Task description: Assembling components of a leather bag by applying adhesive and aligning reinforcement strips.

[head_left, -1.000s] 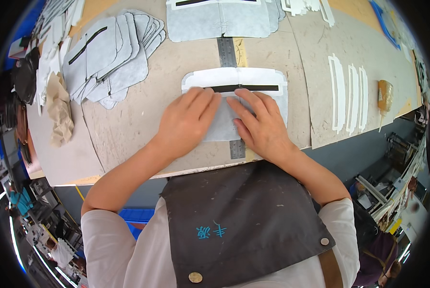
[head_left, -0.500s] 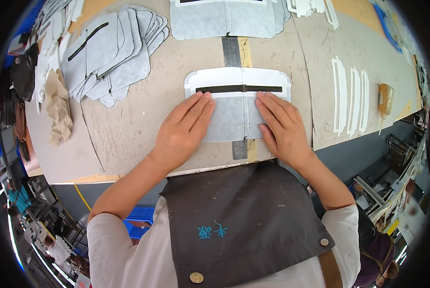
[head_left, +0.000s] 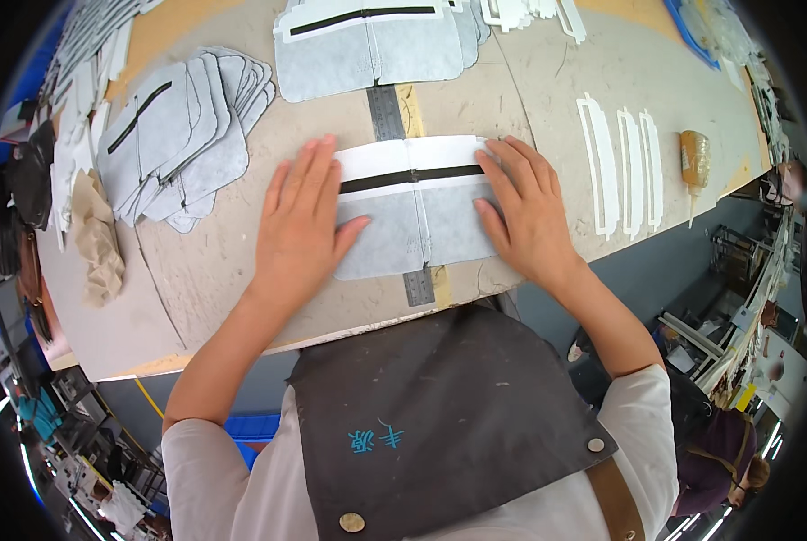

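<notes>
Flat before me on the table lies a grey fabric panel (head_left: 381,230) with a white strip (head_left: 373,160) along its far edge. A black slot (head_left: 376,179) runs across that strip, and a seam crosses the panel's middle. My left hand (head_left: 302,212) rests flat over the panel's left end, fingers pointing away and thumb spread on the grey part. My right hand (head_left: 525,203) covers the right end, its fingertips at the white strip and thumb on the grey fabric. Both hands are open. A steel ruler (head_left: 386,114) passes beneath the panel and shows on both sides.
Beyond the panel is another stack of similar panels (head_left: 331,68). More grey panels (head_left: 164,126) are piled at the left, near crumpled brown paper (head_left: 95,239). To the right lie white frame-shaped strips (head_left: 630,171) and an amber glue bottle (head_left: 694,162). A person (head_left: 723,460) is at lower right.
My left hand has shifted outward and forward, from below the slot to the panel's left end. My right hand has slid forward to the right end. The view has shifted.
</notes>
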